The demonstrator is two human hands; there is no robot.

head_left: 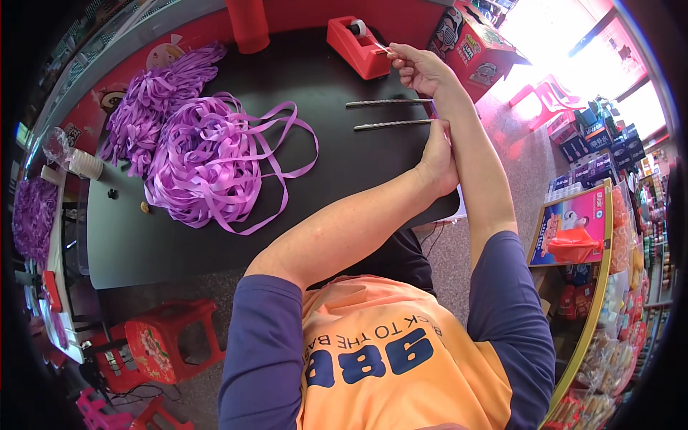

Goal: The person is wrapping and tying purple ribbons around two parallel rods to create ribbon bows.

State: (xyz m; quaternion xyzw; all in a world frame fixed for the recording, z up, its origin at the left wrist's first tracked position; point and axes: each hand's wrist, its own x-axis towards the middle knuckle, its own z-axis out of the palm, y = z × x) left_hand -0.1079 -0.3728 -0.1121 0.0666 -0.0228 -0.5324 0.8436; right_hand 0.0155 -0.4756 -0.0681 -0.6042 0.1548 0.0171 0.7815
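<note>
While the right hand [423,70] pinches tape [383,48] in a narrow grip at the red dispenser [364,60], the left hand [438,159] is at the right end of the nearer of two parallel metal rods [390,125], can't tell its grip, purple ribbon [204,161] heaped left on the black table [326,204].

Right forearm [481,158] extended forward, right hand [421,70] pinching thumb-to-finger; left forearm [351,216] angled rightward, left hand [438,161] partly hidden by right forearm.
</note>
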